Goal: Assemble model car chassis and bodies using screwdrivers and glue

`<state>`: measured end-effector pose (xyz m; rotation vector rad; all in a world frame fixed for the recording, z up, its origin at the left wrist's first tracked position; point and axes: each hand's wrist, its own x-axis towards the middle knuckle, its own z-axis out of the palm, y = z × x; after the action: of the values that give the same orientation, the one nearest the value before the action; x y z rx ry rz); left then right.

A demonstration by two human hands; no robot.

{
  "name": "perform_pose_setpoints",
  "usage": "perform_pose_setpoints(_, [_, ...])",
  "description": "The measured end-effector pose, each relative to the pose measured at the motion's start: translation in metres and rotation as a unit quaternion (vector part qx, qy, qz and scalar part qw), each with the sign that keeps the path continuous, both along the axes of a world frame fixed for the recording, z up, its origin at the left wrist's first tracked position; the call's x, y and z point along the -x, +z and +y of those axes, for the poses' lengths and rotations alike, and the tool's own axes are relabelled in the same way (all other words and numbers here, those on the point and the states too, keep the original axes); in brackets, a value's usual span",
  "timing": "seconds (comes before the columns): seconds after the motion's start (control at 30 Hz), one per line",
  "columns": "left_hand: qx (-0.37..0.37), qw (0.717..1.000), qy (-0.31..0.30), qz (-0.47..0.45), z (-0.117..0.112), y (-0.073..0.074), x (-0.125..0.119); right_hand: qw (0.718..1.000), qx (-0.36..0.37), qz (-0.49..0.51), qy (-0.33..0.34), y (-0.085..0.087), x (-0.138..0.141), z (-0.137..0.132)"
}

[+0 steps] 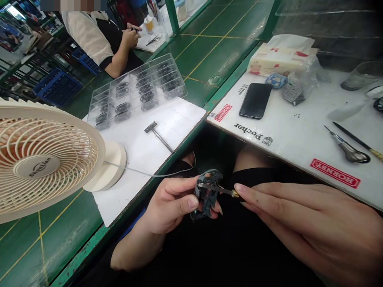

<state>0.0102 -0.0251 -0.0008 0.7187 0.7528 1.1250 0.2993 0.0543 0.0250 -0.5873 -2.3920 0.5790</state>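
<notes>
My left hand (173, 203) is closed around a small dark plastic frame part (207, 195), held over my lap below the table edge. My right hand (302, 223) comes in from the right, its fingers pressed together on a thin tool (223, 190) with a brass ferrule. The tool's metal tip lies across the plastic part.
A cream desk fan (44, 155) stands at left on the green bench. Behind it lie a clear tray of dark parts (137, 93) and a small T-shaped tool (157, 133). On the white board at right: a phone (255, 100), a tissue pack (281, 57), a screwdriver (348, 148), a glass (360, 75). Another person (104, 36) works at the back.
</notes>
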Motion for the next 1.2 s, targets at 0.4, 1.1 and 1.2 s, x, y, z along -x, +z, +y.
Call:
perform_pose_setpoints(0.4, [-0.050, 0.992, 0.052, 0.104, -0.005, -0.002, 0.002, 0.999, -0.014, 0.003, -0.045, -0.006, 0.002, -0.019])
perform_pose_setpoints(1.1, [-0.087, 0.976, 0.107, 0.168, -0.004, -0.007, -0.005, 0.992, 0.027, -0.003, -0.123, -0.016, 0.011, -0.036])
perform_pose_setpoints(1.2, [-0.089, 0.974, 0.114, 0.174, -0.005, -0.008, -0.006, 0.995, 0.023, 0.011, -0.098, -0.016, 0.013, -0.035])
